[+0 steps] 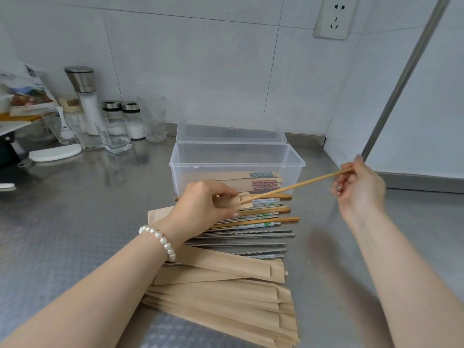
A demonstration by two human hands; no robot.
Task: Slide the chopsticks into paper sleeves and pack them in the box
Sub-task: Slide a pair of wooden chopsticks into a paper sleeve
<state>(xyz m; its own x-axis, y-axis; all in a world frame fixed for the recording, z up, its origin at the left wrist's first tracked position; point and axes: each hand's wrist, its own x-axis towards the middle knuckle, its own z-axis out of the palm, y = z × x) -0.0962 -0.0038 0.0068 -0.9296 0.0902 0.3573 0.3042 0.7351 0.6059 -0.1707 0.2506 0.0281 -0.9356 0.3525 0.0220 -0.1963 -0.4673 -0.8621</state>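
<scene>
arms: bare, no sleeves | left wrist: white pearl bracelet | nails: polished

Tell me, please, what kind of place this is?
Probably a kitchen, perhaps a commercial one: a stainless steel counter against a tiled wall, with a salt grinder, shaker jars and drinking glasses standing at the back.
</scene>
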